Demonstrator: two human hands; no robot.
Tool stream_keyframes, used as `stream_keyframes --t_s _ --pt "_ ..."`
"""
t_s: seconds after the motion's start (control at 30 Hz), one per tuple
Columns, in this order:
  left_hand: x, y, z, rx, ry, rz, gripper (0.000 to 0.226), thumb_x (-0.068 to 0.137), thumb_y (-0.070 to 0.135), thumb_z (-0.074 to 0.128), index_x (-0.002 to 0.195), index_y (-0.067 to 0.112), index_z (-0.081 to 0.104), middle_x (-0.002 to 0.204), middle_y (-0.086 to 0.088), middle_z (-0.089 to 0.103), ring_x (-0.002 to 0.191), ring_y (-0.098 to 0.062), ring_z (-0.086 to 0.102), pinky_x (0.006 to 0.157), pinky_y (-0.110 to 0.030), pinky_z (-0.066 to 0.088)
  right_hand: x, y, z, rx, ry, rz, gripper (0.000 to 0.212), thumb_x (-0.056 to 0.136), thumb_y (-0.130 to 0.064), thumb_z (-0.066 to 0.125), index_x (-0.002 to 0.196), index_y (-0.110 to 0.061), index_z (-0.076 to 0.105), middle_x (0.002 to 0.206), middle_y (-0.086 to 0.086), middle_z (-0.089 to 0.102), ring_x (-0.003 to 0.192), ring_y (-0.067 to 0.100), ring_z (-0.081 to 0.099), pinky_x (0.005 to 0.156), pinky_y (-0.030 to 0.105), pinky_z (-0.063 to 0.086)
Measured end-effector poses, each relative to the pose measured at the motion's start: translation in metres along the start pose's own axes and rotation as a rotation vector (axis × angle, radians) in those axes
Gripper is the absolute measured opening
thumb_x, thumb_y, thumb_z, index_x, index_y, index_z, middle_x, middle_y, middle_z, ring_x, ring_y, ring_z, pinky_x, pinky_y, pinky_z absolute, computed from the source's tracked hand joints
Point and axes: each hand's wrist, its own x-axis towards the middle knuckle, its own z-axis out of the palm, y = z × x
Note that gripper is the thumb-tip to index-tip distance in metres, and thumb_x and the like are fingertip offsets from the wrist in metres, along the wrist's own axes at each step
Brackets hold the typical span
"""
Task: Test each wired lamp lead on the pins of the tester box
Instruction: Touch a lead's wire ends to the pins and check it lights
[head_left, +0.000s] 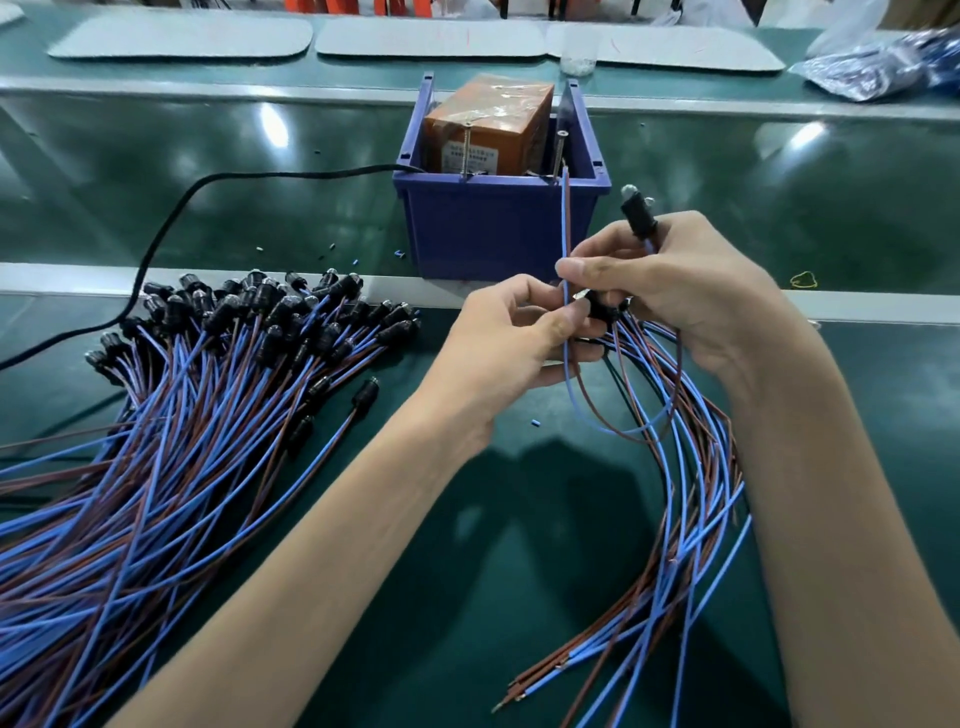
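Note:
The tester box (498, 228) is a blue bin holding an orange block (488, 124), with two upright metal pins (560, 153) at its front rim. My right hand (670, 291) grips a bundle of blue and brown lamp leads (685, 467); one black lamp (638, 210) sticks up above its fingers. That lamp's blue and brown wire pair (566, 223) rises to the right pin. My left hand (514, 338) pinches this wire pair just below my right thumb.
A large heap of lamp leads (208, 395) with black lamp heads lies at the left on the green mat. A black power cable (171, 228) runs from the bin to the left edge. Grey trays (431, 39) and a plastic bag (878, 62) sit beyond.

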Motion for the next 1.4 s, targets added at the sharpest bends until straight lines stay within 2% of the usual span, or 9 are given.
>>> stream_keyframes --t_s 0.17,0.33,0.43,0.57,0.73,0.87,1.0,1.17,1.4 --pt "0.003 -0.003 -0.001 -0.035 0.062 0.035 0.009 0.094 0.010 0.057 0.086 0.009 0.059 0.078 -0.002 0.071 0.067 -0.009 0.069 0.066 -0.021 0.058 0.000 -0.001 0.001 0.062 0.008 -0.027 0.015 0.085 -0.011 0.070 0.072 -0.009 0.064 0.056 -0.004 0.066 0.045 -0.001 0.052 0.049 0.013 0.043" --pt "0.006 0.000 -0.006 -0.079 0.187 0.068 0.010 0.095 0.008 0.056 0.086 0.010 0.055 0.076 -0.001 0.069 0.061 -0.007 0.068 0.061 -0.018 0.056 0.002 -0.002 0.001 0.226 0.062 0.015 0.016 0.094 -0.011 0.058 0.079 -0.012 0.056 0.062 -0.001 0.072 0.041 0.002 0.054 0.043 0.010 0.040" --pt "0.009 0.005 -0.014 -0.098 0.254 0.110 0.006 0.095 0.005 0.055 0.095 0.011 0.055 0.075 0.000 0.069 0.058 -0.007 0.068 0.056 -0.016 0.054 0.006 0.000 -0.001 0.191 0.180 0.011 0.017 0.093 -0.015 0.061 0.076 -0.016 0.060 0.055 -0.007 0.067 0.038 0.000 0.046 0.038 0.007 0.031" --pt "0.012 0.015 -0.031 -0.116 0.336 0.168 0.021 0.093 0.003 0.058 0.111 0.009 0.051 0.077 -0.002 0.071 0.060 -0.010 0.070 0.055 -0.018 0.053 0.008 0.005 -0.002 0.233 0.248 0.006 0.021 0.093 -0.016 0.062 0.073 -0.013 0.065 0.045 -0.009 0.056 0.033 0.000 0.038 0.035 0.008 0.025" --pt "0.014 0.020 -0.046 -0.088 0.412 0.217 0.027 0.091 0.003 0.062 0.116 0.008 0.053 0.073 0.000 0.073 0.060 -0.010 0.070 0.056 -0.017 0.053 0.012 0.010 -0.001 0.273 0.289 -0.008 0.019 0.094 -0.016 0.060 0.077 -0.015 0.068 0.052 -0.005 0.050 0.036 0.002 0.031 0.035 0.010 0.020" --pt "0.017 0.020 -0.053 -0.104 0.439 0.209 0.030 0.092 0.001 0.059 0.122 0.000 0.057 0.081 -0.006 0.072 0.061 -0.010 0.069 0.060 -0.017 0.054 0.015 0.011 0.002 0.309 0.308 0.028 0.022 0.094 -0.006 0.051 0.085 -0.013 0.070 0.062 -0.001 0.043 0.042 0.002 0.029 0.037 0.011 0.020" --pt "0.021 0.019 -0.058 -0.102 0.442 0.168 0.026 0.097 0.000 0.049 0.121 0.000 0.059 0.091 -0.005 0.071 0.067 -0.008 0.071 0.062 -0.014 0.053 0.018 0.009 0.003 0.360 0.306 0.077 0.031 0.090 0.003 0.040 0.092 -0.014 0.066 0.068 -0.002 0.052 0.057 0.005 0.036 0.039 0.012 0.026" --pt "0.022 0.017 -0.059 -0.095 0.431 0.145 0.025 0.098 -0.002 0.046 0.118 0.001 0.060 0.091 -0.005 0.071 0.068 -0.008 0.071 0.061 -0.015 0.053 0.017 0.013 0.004 0.261 0.270 0.044 0.033 0.092 0.000 0.045 0.088 -0.024 0.067 0.076 -0.007 0.060 0.065 0.005 0.039 0.040 0.010 0.028" --pt "0.021 0.016 -0.057 -0.094 0.431 0.133 0.024 0.097 -0.001 0.048 0.117 0.002 0.061 0.086 -0.004 0.072 0.065 -0.008 0.071 0.060 -0.015 0.053 0.020 0.019 0.007 0.301 0.284 0.018 0.032 0.095 -0.004 0.047 0.110 -0.027 0.064 0.067 -0.007 0.056 0.056 0.003 0.037 0.041 0.011 0.028"
